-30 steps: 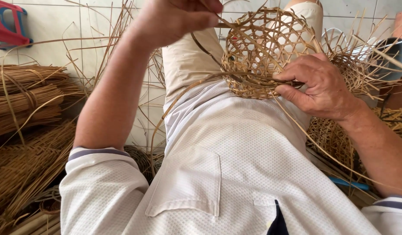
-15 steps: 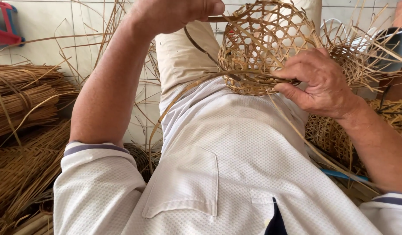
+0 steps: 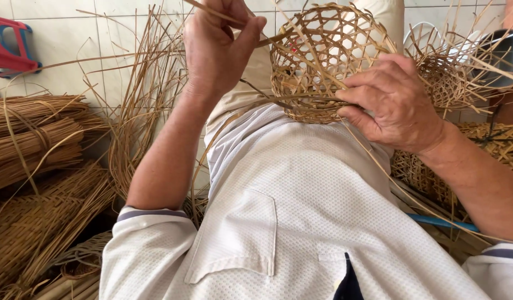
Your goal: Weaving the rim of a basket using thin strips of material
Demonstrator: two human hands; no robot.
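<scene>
You are holding a small open-weave basket (image 3: 329, 61) over your lap, against your white shirt (image 3: 301, 211). Your right hand (image 3: 395, 100) is gripping its lower rim, fingers curled around the weave. Your left hand (image 3: 217, 41) is pinching a thin strip (image 3: 267, 40) just beside the basket, fingers closed on it.

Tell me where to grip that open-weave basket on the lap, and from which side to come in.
Grip the open-weave basket at its thick bound rim along the lower edge, coming in from the right, where the right hand already clamps it. The rim looks the stiffest part; the domed lattice above is thin. The left side is taken up by a loose strip pinched in the left hand.
</scene>
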